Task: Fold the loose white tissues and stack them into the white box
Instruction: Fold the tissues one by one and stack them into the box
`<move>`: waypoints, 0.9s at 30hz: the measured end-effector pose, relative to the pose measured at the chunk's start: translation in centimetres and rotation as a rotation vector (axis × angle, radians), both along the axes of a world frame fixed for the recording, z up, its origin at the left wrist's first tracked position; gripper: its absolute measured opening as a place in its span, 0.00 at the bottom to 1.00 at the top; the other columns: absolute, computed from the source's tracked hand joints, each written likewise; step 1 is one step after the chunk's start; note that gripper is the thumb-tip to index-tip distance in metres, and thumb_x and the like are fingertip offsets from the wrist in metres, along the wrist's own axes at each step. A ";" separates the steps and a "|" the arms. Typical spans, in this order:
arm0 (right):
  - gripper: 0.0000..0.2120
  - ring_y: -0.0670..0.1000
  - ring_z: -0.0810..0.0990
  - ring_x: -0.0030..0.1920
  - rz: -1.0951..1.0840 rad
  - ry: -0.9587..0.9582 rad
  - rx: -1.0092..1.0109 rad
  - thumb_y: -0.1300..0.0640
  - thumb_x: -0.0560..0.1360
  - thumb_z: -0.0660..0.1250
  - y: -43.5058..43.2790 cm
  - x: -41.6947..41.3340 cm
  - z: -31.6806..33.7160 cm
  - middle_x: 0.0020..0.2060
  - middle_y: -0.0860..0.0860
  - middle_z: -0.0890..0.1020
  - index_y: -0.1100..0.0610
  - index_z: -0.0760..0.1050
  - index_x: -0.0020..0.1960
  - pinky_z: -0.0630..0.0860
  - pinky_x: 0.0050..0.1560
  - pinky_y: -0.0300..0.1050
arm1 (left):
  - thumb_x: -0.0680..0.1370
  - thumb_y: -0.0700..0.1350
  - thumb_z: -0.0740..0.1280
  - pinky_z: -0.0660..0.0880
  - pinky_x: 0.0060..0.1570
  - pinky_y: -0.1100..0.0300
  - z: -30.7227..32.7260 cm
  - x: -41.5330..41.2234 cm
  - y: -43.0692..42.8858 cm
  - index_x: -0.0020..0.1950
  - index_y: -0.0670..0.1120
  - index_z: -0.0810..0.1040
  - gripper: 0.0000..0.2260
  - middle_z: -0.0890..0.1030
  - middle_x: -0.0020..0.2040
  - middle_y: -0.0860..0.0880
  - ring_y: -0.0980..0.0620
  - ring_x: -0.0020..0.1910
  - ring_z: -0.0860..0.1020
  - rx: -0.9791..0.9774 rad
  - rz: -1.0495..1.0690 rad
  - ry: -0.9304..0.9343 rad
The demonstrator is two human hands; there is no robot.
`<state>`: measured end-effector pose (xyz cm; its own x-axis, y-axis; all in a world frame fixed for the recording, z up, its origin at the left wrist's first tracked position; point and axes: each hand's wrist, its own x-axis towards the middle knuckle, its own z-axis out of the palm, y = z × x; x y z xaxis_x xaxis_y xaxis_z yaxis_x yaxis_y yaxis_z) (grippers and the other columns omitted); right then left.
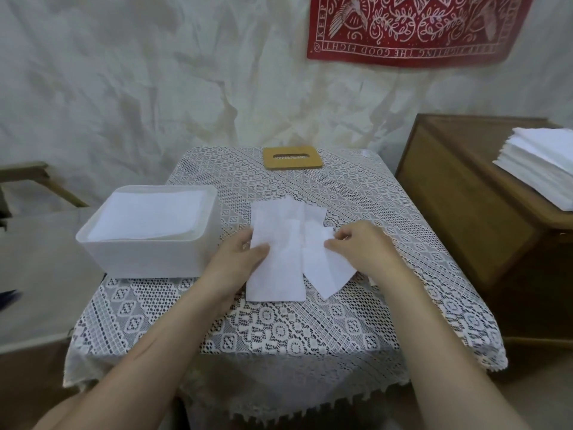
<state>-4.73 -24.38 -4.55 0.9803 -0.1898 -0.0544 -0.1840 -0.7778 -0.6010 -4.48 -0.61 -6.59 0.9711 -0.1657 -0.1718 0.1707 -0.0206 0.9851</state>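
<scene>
On the lace-covered bench (341,321), the left hand (235,262) and right hand (362,246) both pinch a single white tissue (279,262) beside one white box (139,259).

- Crumpled cream wall sheeting (124,72) hangs beyond the right hand (362,246).
- Red patterned banner (412,26) hangs high above it.
- Wooden cabinet (465,206) stands to its right.
- Lace-covered table (279,330) lies beneath it.

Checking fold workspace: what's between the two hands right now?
A partly folded white tissue on the lace tablecloth, held by left hand and right hand; head view shows it.
</scene>
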 end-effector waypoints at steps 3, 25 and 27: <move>0.06 0.54 0.81 0.48 -0.003 -0.004 0.139 0.50 0.78 0.71 -0.2 0.5 0.3 0.44 0.49 0.83 0.52 0.80 0.45 0.74 0.38 0.45 | 0.85 0.40 0.64 0.82 0.49 0.49 0.1 0.3 0.0 0.60 0.51 0.80 0.09 0.88 0.54 0.49 0.47 0.52 0.86 -0.003 0.017 -0.011; 0.08 0.55 0.81 0.43 -0.190 -0.107 0.135 0.52 0.80 0.66 -1.1 -0.9 0.1 0.42 0.51 0.84 0.55 0.81 0.48 0.69 0.35 0.43 | 0.85 0.43 0.64 0.82 0.51 0.49 0.3 -0.1 -0.7 0.56 0.52 0.82 0.07 0.88 0.51 0.52 0.49 0.51 0.86 -0.093 0.142 -0.019; 0.08 0.53 0.79 0.39 -0.233 -0.228 0.201 0.53 0.81 0.66 -1.8 -1.0 0.8 0.39 0.49 0.83 0.54 0.79 0.45 0.68 0.34 0.43 | 0.85 0.42 0.64 0.81 0.52 0.49 0.3 -0.1 -0.7 0.56 0.53 0.81 0.08 0.88 0.53 0.52 0.49 0.52 0.86 -0.104 0.131 -0.022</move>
